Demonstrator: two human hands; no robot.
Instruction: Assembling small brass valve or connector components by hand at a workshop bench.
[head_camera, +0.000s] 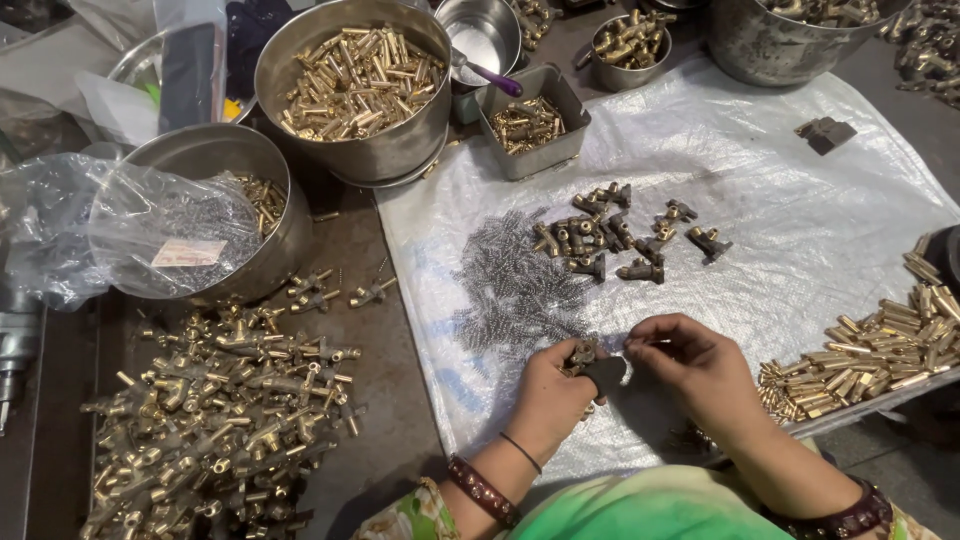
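Hands meet at six o'clock: left hand (555, 385) grips a brass fitting (583, 353) steady, while right hand (690, 365) fingers pinch a small part against it.

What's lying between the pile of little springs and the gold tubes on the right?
A cluster of dark brass fittings on the white plastic sheet, seen in the head view.

A dark, worn worktop (380, 330) is filling the frame, a white plastic sheet (800, 190) lying across its right half under even, soft light.
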